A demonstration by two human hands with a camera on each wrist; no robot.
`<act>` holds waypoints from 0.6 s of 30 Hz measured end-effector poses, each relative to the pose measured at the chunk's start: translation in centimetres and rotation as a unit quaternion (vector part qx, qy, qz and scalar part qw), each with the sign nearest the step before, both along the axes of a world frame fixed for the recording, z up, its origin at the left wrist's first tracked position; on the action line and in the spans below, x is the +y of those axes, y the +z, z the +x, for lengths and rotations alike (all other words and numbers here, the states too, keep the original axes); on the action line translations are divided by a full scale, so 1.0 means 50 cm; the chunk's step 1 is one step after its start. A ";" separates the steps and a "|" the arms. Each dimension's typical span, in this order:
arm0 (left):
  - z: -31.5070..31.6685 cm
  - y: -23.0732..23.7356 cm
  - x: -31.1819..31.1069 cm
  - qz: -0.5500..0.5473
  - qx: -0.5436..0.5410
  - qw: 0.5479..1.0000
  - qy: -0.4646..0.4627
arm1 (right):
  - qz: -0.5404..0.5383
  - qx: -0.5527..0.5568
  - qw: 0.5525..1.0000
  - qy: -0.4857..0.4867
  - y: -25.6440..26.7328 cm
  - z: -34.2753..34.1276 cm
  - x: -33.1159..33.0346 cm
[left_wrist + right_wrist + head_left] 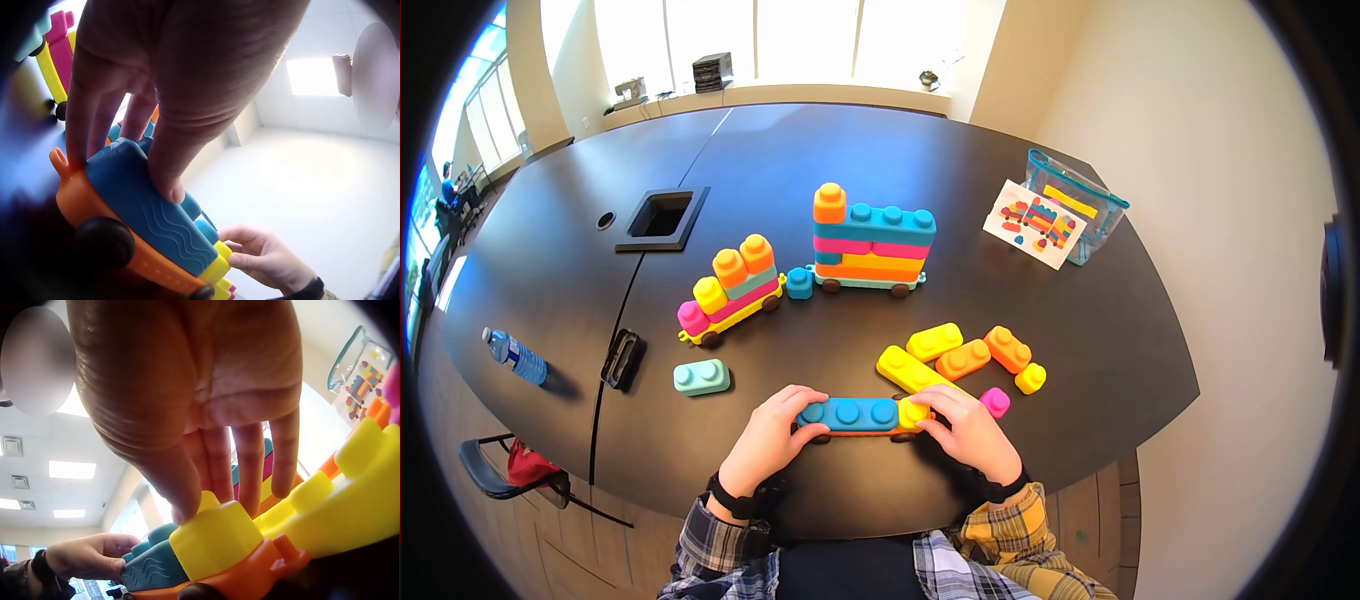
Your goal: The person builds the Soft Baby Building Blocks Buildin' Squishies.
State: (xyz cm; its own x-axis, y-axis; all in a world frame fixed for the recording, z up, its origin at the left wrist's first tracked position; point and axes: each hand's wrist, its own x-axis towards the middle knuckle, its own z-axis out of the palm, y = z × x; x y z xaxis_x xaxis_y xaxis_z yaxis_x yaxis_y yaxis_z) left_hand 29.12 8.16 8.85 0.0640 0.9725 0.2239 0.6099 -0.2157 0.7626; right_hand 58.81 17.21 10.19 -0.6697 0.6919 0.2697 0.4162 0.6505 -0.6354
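Note:
Close to the table's near edge stands an orange wheeled base (pixel 240 578), with a long blue block (pixel 865 414) and a small yellow block (pixel 215 540) on top. My left hand (pixel 766 435) grips the left end of the blue block, thumb on the near side and fingers on the far side. At the other end, my right hand (pixel 973 432) pinches the yellow block between thumb and fingers. In the left wrist view, the blue block (pixel 147 200) sits along the base, whose hitch loop sticks out at the left end.
Beyond the hands stand a yellow-based wagon (pixel 735 300) and a taller stacked wagon (pixel 870 250). Several loose blocks, including a long yellow block (pixel 915 370), lie by my right hand. A mint block (pixel 701 377), a water bottle (pixel 515 357), a picture card (pixel 1035 225) and a clear pouch (pixel 1105 215) are around.

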 end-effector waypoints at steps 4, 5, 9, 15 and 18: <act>0.002 0.005 0.000 -0.012 -0.008 1.000 -0.004 | 0.017 -0.013 1.000 -0.023 0.002 0.025 0.017; 0.003 0.008 -0.001 -0.032 -0.020 0.999 -0.003 | 0.014 -0.027 0.998 -0.063 0.002 0.040 0.026; 0.002 0.009 -0.001 -0.034 -0.017 0.999 -0.001 | 0.127 -0.119 0.965 -0.193 0.044 0.073 0.080; 0.000 0.005 -0.001 -0.023 -0.006 1.000 -0.003 | 0.174 -0.243 0.934 -0.198 -0.021 0.105 0.167; 0.000 0.003 -0.002 -0.020 -0.006 1.000 0.001 | 0.167 -0.247 0.935 -0.193 -0.039 0.101 0.179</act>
